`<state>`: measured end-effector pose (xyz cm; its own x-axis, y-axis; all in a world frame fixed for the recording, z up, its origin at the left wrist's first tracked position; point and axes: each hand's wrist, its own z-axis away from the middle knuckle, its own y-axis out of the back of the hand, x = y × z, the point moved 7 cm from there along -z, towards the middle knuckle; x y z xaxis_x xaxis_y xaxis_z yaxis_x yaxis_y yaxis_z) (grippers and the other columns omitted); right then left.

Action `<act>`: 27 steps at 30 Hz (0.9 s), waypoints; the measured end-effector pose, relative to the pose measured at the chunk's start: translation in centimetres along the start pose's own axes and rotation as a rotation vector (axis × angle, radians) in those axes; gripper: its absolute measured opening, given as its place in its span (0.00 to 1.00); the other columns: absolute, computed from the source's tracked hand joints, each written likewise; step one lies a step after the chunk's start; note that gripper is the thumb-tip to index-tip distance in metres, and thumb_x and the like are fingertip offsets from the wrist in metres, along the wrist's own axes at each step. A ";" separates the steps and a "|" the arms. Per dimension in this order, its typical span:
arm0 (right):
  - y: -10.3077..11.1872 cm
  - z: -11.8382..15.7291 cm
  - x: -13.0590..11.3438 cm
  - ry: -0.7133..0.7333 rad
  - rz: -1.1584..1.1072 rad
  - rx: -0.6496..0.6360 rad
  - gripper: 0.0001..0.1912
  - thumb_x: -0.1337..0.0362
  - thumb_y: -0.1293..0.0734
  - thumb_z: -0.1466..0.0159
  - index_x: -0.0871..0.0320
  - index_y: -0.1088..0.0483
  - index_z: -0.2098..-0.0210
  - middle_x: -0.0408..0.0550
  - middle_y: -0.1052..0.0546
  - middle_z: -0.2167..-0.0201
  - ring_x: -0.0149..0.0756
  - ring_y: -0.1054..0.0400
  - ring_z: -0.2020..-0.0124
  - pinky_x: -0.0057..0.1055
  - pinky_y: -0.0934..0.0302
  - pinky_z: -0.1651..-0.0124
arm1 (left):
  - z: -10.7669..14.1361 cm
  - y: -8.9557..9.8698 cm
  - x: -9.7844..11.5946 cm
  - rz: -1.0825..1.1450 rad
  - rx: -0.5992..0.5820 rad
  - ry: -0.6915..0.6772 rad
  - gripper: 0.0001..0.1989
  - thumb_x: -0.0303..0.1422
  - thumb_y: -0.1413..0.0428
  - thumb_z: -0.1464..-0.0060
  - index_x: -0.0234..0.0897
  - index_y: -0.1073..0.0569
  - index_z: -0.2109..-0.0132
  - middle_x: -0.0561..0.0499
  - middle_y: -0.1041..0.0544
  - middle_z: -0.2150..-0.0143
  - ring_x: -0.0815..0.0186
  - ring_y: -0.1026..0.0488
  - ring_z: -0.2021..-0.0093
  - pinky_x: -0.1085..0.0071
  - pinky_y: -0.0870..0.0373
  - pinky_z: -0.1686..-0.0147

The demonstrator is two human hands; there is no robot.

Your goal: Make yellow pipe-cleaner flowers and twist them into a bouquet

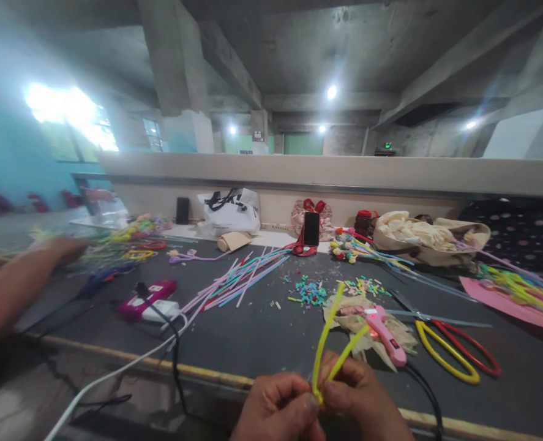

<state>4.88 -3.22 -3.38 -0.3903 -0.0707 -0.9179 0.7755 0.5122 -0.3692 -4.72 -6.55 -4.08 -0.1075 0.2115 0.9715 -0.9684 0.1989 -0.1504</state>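
A yellow fuzzy stem (325, 334) is bent into a V, its two ends pointing up and its fold low between my hands. My left hand (280, 407) pinches it near the fold from the left. From the right, my right hand (356, 395) grips the same stem, fingertips almost touching those of my left hand. Just beyond lies a pink glue gun (385, 335) on crumpled, beige paper (402, 331). Scissors with one yellow and one red handle (448, 352) rest to the right. Small cut pieces in blue and green (308, 291) are scattered behind.
Long pastel stems (234, 285) lie left of centre, near a magenta power strip (149, 300) with cables hanging over the table edge (207, 372). Another person's arm (27, 282) reaches in at the left. A phone (311, 229) and bags stand at the back.
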 end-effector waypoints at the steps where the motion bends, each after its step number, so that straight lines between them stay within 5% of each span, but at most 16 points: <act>1: 0.0 -0.1 0.4 -0.023 -0.030 -0.021 0.12 0.57 0.26 0.57 0.59 0.26 0.79 0.40 0.31 0.82 0.27 0.39 0.80 0.24 0.46 0.75 | -0.1 -0.2 -0.4 0.036 -0.044 0.031 0.18 0.45 0.41 0.66 0.33 0.30 0.82 0.52 0.30 0.85 0.74 0.41 0.84 0.76 0.51 0.81; 8: 0.1 0.1 0.9 -0.069 0.093 -0.082 0.10 0.59 0.27 0.57 0.58 0.24 0.77 0.42 0.30 0.80 0.30 0.38 0.77 0.27 0.45 0.71 | -0.5 -1.4 -2.3 0.134 -0.306 0.178 0.20 0.46 0.38 0.73 0.31 0.29 0.81 0.58 0.39 0.89 0.78 0.50 0.88 0.75 0.60 0.86; 16: -0.7 0.3 0.7 -0.011 -0.012 -0.079 0.14 0.55 0.28 0.56 0.59 0.29 0.77 0.41 0.32 0.81 0.29 0.39 0.79 0.25 0.46 0.75 | -0.8 -1.8 -3.0 0.238 -0.351 0.177 0.19 0.45 0.39 0.68 0.30 0.29 0.81 0.54 0.33 0.86 0.76 0.43 0.86 0.77 0.53 0.84; 21: -0.4 0.7 -0.5 0.009 0.194 0.008 0.10 0.58 0.33 0.47 0.60 0.31 0.74 0.40 0.33 0.81 0.29 0.40 0.77 0.25 0.46 0.72 | -0.3 -1.0 -2.7 0.302 -0.218 0.199 0.18 0.44 0.40 0.65 0.32 0.30 0.72 0.48 0.25 0.79 0.72 0.35 0.82 0.78 0.48 0.81; 27: -0.6 1.1 -3.1 0.178 0.753 0.092 0.05 0.67 0.37 0.48 0.61 0.31 0.78 0.42 0.32 0.79 0.32 0.38 0.74 0.26 0.45 0.69 | -0.1 0.2 -0.2 0.088 0.009 0.001 0.14 0.40 0.39 0.65 0.32 0.29 0.78 0.50 0.26 0.81 0.72 0.35 0.80 0.76 0.44 0.77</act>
<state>6.15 -4.27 -0.44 0.1903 0.4105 -0.8918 0.8981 0.2941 0.3270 -4.84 -6.44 -4.32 -0.1918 0.2288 0.9544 -0.9573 0.1709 -0.2333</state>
